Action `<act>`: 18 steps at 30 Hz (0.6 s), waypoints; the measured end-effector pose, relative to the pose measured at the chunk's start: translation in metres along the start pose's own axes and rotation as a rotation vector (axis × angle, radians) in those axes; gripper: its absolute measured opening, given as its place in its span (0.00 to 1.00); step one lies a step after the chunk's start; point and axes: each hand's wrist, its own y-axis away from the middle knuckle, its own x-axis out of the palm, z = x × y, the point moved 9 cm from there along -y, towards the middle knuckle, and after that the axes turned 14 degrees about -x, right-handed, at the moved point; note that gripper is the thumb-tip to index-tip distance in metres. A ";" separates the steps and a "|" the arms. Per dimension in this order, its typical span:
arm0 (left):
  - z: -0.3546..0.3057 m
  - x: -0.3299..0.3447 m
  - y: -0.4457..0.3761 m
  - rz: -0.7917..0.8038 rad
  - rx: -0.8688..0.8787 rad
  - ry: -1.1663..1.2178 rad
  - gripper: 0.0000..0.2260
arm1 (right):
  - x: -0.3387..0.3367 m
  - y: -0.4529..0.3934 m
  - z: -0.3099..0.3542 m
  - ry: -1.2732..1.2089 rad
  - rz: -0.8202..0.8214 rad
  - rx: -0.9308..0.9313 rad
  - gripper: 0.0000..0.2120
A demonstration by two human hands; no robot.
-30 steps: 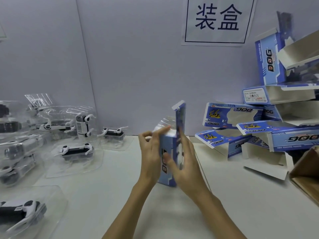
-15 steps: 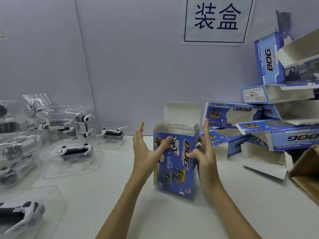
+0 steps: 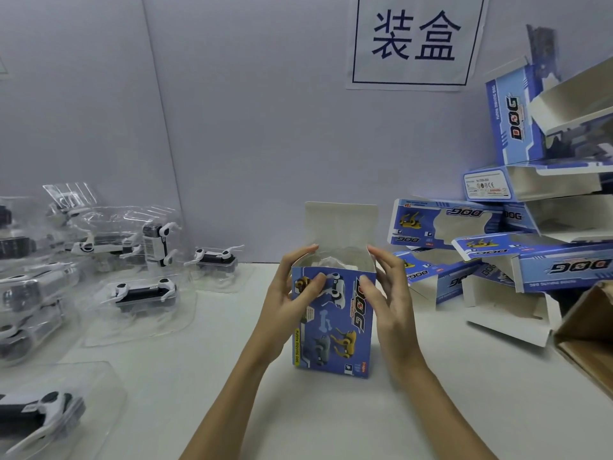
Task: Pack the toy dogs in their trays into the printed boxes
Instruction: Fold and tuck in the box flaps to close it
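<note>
The printed box [image 3: 332, 322] stands tall on the worktop [image 3: 331, 419], between both hands. Its open top with the lid flap [image 3: 341, 223] sits just past the fingertips. The left hand [image 3: 292, 302] and right hand [image 3: 389, 300] hold its sides with curled fingers. A tray may already be inside.

Your left hand [image 3: 288, 303] and right hand [image 3: 389, 303] hold the printed box [image 3: 333, 327] upright on the white table [image 3: 331, 419] at centre, thumbs on its front, top flap [image 3: 341, 224] standing open. At nine o'clock lie toy dogs in clear trays [image 3: 142, 293]. At two to three o'clock empty boxes [image 3: 530, 254] are piled. At twelve o'clock a paper sign [image 3: 414, 41] hangs on the wall.
</note>
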 end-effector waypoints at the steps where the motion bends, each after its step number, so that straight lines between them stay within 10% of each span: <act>1: 0.000 -0.001 0.000 0.004 -0.003 0.000 0.16 | -0.001 -0.001 0.001 0.023 -0.006 0.006 0.20; 18: 0.000 -0.002 0.001 0.021 0.007 -0.110 0.14 | -0.001 -0.012 0.006 0.127 -0.035 0.026 0.15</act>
